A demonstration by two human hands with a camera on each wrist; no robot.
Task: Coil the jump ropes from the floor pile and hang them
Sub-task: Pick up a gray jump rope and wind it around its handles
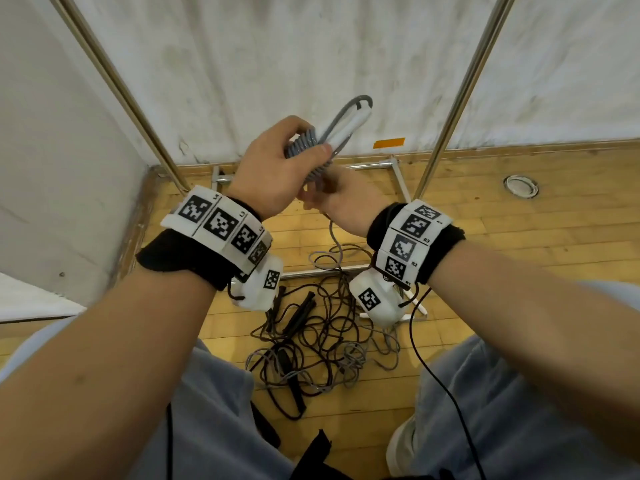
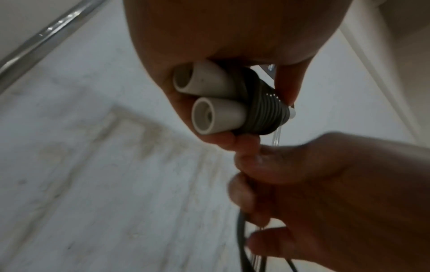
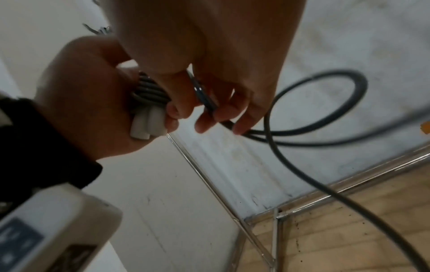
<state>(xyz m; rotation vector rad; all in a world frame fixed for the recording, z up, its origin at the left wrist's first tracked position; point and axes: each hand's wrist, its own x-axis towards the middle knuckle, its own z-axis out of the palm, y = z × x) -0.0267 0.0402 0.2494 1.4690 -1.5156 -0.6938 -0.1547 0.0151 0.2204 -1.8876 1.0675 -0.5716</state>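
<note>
Grey jump rope [image 1: 313, 152], coiled around its paired white handles [image 2: 210, 99], gripped in the left hand [image 1: 273, 164]; right hand [image 1: 341, 197] just below pinches the trailing cord [image 3: 300, 117]. Tangled rope pile [image 1: 322, 337] lies on wooden floor [image 1: 519, 237].

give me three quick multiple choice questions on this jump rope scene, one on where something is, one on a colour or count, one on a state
1. Where is the pile of tangled ropes?
A. on the wooden floor between the person's knees
B. hung on the rack
C. on a chair

2. How many white handles does the left hand hold?
A. one
B. two
C. four

3. What state is the grey rope in?
A. lying flat, unwound
B. partly wound round the handles, free end trailing down
C. knotted to a rack pole

Answers:
1. A, the head view shows the pile on the floorboards.
2. B, the left wrist view shows two handle ends side by side.
3. B, tight turns circle the handles and the right hand pinches the loose length.
</note>
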